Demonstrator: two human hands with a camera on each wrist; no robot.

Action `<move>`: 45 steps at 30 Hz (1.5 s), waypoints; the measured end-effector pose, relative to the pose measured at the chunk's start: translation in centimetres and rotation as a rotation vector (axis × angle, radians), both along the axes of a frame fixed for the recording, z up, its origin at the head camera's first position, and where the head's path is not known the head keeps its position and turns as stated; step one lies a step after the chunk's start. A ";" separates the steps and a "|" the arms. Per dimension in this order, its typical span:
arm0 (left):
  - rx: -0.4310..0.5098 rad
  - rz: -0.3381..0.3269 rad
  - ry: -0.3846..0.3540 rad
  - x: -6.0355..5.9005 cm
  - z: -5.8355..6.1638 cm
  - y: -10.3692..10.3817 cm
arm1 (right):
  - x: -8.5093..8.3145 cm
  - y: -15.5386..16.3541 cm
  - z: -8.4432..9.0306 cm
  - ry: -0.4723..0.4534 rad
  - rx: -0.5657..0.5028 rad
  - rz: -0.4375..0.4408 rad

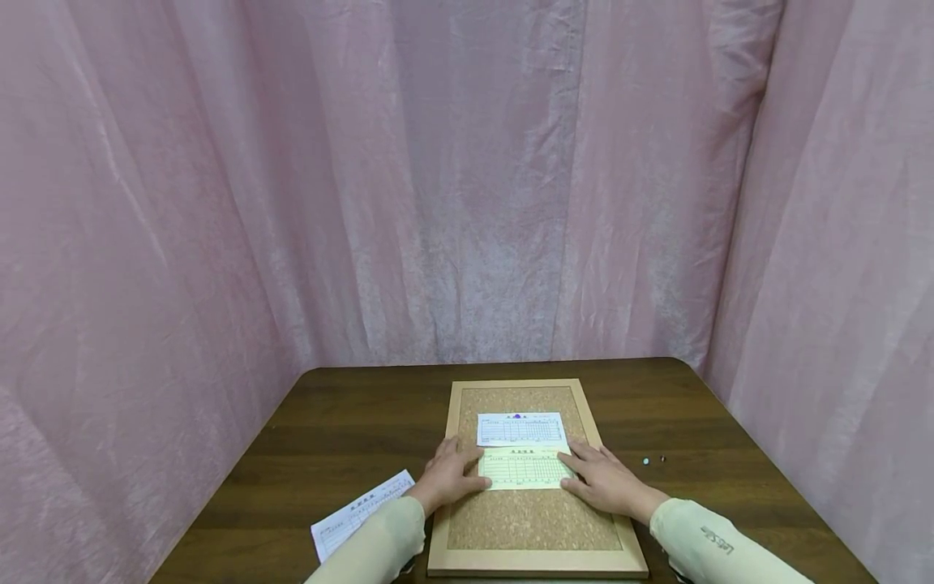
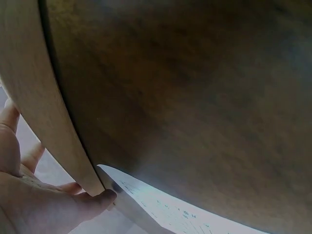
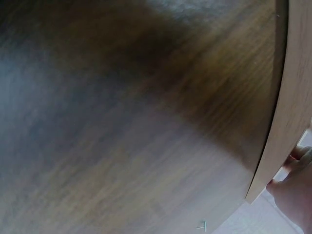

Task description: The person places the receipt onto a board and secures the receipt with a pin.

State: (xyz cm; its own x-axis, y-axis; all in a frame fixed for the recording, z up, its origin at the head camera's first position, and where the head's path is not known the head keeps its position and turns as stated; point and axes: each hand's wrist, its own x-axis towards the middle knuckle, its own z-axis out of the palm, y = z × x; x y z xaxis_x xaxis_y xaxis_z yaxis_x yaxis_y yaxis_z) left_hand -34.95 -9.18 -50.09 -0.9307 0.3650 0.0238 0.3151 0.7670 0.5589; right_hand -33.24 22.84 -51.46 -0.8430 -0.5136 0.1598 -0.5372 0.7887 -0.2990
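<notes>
1. While both sets of fingers lie straight and flat, they press a yellowish printed slip (image 1: 524,468) down onto the cork: the left hand (image 1: 448,476) pins its left edge, the right hand (image 1: 602,480) its right edge, and neither curls round anything.
2. Just above, touching or slightly overlapping that slip, sits a white printed form (image 1: 521,428) with a small dark pin at its top edge.
3. Both papers lie on the cork board (image 1: 532,523), a grainy, speckled rectangle inside a pale, smooth wooden frame; it is flat on the worktop (image 1: 343,438).
4. Left wrist view: a fingertip touches the frame's outer edge, blurred paper beside it.
5. Further left, another white printed sheet (image 1: 361,513) lies on the dark wood-grain worktop, partly under the left sleeve.
6. Over on the right, two tiny pins (image 1: 653,461), one pale and one dark, lie well apart from the board.
7. Behind, crinkled pink curtains (image 1: 467,186) hang on three sides.
</notes>
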 end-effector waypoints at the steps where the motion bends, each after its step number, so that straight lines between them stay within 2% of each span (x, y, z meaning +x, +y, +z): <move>1: -0.001 -0.003 0.003 0.0 0.0 0.0 | 0.0 0.0 0.0 -0.001 0.001 0.000; 16: -0.021 0.007 -0.017 0.1 -0.2 -0.1 | 0.0 -0.1 -0.2 0.005 -0.012 0.004; 26: -0.077 -0.004 -0.013 -0.1 -0.1 -0.2 | 0.2 -0.1 -0.4 0.014 -0.013 -0.002; 37: -0.070 -0.024 -0.044 -0.2 0.1 -0.4 | 0.3 0.1 0.0 0.016 -0.025 0.004; 45: -0.085 -0.032 -0.041 -0.1 0.1 -0.4 | 0.0 0.5 0.1 0.001 -0.039 0.003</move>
State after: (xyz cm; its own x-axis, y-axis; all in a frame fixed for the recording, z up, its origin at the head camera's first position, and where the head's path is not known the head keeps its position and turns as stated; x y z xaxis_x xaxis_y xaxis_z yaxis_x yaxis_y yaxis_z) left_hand -35.10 -9.60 -50.03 -0.9181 0.3936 -0.0466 0.3182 0.8021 0.5054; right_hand -33.19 23.29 -51.39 -0.8416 -0.5091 0.1803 -0.5394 0.7750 -0.3293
